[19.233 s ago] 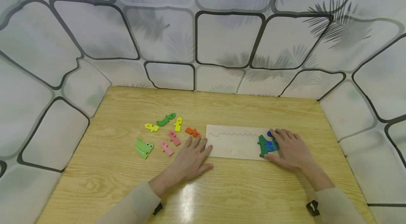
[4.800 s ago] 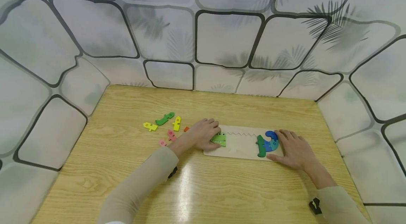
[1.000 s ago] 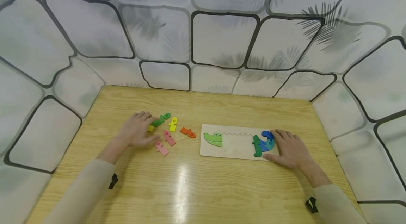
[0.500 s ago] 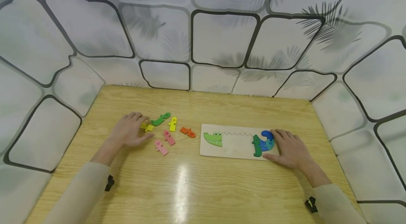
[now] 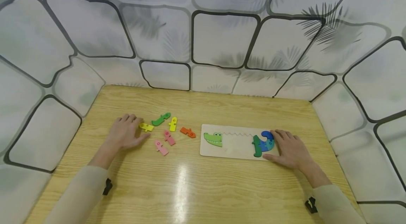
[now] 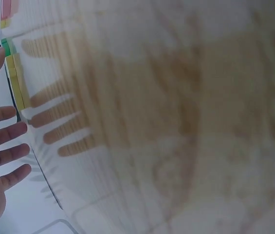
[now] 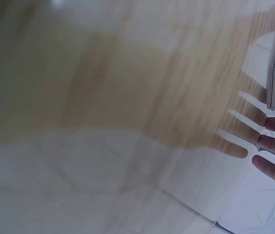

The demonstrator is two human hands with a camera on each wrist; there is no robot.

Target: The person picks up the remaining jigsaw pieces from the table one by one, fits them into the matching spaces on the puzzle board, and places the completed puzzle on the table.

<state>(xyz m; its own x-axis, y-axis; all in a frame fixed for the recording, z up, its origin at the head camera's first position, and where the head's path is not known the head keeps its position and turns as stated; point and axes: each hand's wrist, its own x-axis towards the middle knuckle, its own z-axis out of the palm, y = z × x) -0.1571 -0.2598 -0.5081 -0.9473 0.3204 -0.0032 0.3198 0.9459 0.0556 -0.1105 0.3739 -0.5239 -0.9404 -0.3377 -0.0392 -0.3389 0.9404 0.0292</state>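
- Right hand: fingers extended, at the board's right end, gripping nothing.
- Left hand: loosely spread, gripping nothing, beside a yellow piece; contact unclear.
- Crocodile head: on the board's left end.
- Green piece: beyond the yellow.

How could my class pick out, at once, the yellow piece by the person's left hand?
On the wooden table, look left of the pale puzzle board. Beside the left hand lies the yellow piece, set nearly sideways. The other yellow piece lies farther right, its pointed tip aimed towards the table's far edge.
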